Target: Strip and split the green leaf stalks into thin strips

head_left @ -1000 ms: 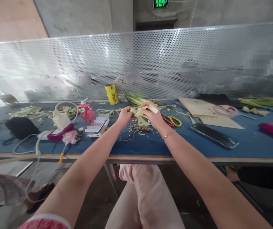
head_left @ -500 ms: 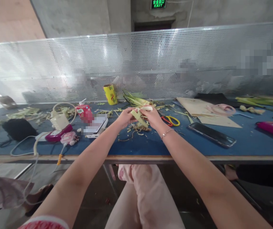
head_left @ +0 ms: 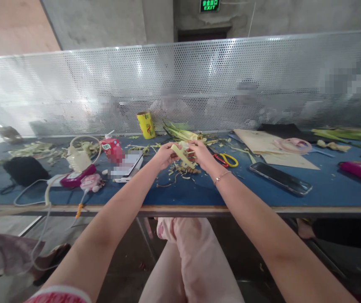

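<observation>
Both my hands meet above the middle of the blue table (head_left: 183,191). My left hand (head_left: 164,154) and my right hand (head_left: 201,153) are closed on pale green leaf strips (head_left: 183,154) folded together between them. One strip end hangs down toward a small heap of leaf scraps (head_left: 183,169) lying on the table just beneath. A thin bracelet sits on my right wrist.
Red-and-yellow scissors (head_left: 226,159) and a dark phone (head_left: 281,179) lie right of my hands. A yellow can (head_left: 146,125), green leaves (head_left: 180,133), a red carton (head_left: 112,148), a white box (head_left: 126,167), cables and a black pouch (head_left: 25,170) lie left. Perforated metal screen (head_left: 180,80) behind.
The strips have been folded tighter: the loops that spread between my hands a second ago are now drawn into a compact bundle, and my right hand's fingers closed in toward the left.
</observation>
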### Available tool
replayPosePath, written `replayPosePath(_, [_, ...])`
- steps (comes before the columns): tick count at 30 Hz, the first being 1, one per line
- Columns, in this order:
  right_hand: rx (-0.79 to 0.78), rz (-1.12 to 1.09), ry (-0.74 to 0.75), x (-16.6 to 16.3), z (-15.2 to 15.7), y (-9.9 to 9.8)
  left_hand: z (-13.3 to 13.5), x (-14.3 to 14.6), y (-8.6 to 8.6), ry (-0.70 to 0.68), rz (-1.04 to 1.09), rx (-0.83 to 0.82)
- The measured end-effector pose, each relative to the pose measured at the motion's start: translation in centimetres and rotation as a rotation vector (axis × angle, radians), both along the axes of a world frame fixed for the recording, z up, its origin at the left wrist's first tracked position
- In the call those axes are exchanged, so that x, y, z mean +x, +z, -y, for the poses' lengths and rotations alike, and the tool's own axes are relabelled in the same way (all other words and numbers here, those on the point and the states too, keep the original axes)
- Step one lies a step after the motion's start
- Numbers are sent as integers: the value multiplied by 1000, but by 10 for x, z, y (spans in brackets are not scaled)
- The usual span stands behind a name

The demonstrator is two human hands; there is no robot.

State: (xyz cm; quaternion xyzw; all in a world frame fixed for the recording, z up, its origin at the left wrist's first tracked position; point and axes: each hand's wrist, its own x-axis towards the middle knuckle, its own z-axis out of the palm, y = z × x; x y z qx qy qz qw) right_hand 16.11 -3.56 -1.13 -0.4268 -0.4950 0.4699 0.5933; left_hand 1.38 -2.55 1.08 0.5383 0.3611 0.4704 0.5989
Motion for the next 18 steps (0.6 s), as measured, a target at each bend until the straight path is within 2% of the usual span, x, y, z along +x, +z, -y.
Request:
replayPosePath(5, [-58,-8,80,2,0,2,1,-3,3,12,40,-6])
replayPosePath(15, [95,-41,205,16,9,13,2,-4,6,20,30,-19])
replayPosePath(18, [90,-66,263,21,17,20,1,-3,4,18,24,0])
